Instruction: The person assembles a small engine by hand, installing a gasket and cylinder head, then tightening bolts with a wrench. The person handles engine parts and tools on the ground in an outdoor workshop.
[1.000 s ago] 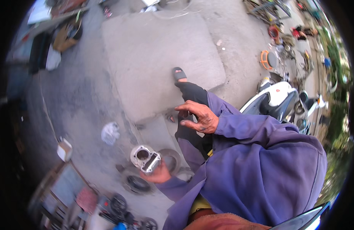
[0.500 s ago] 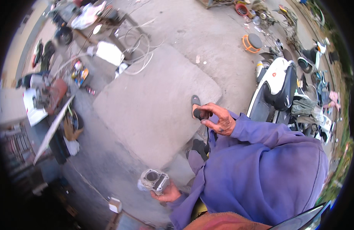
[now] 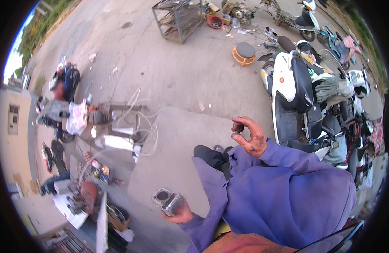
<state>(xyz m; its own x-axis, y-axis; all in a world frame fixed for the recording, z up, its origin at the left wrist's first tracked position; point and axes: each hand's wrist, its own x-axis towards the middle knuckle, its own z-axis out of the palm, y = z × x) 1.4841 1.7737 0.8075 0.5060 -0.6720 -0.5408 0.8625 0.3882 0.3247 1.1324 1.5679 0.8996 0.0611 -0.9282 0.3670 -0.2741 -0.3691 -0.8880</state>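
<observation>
My left hand [image 3: 184,213] grips a silver-grey metal engine cylinder block [image 3: 172,203] from below and the side. The round bore and a rectangular slot of the block face upward. Higher and to the right, my right hand [image 3: 254,137] hangs in the air in front of my body, fingers bent and thumb apart from them. Nothing shows between those fingers. Purple sleeves cover both forearms. Below the right hand, a dark trouser leg [image 3: 211,158] is partly hidden by the purple jacket.
A white scooter [image 3: 283,80] stands at the right, with more scooters behind it. An orange-and-grey stool [image 3: 244,52] and a metal rack [image 3: 179,23] are farther off. Left lie a coiled pale hose [image 3: 154,137], a reddish tank [image 3: 90,196] and a parked motorbike [image 3: 70,80].
My view has swung left and up, bringing in the rack and the road. The cylinder block stays in my left hand, tilted somewhat differently. My right hand remains raised, its fingers bent.
</observation>
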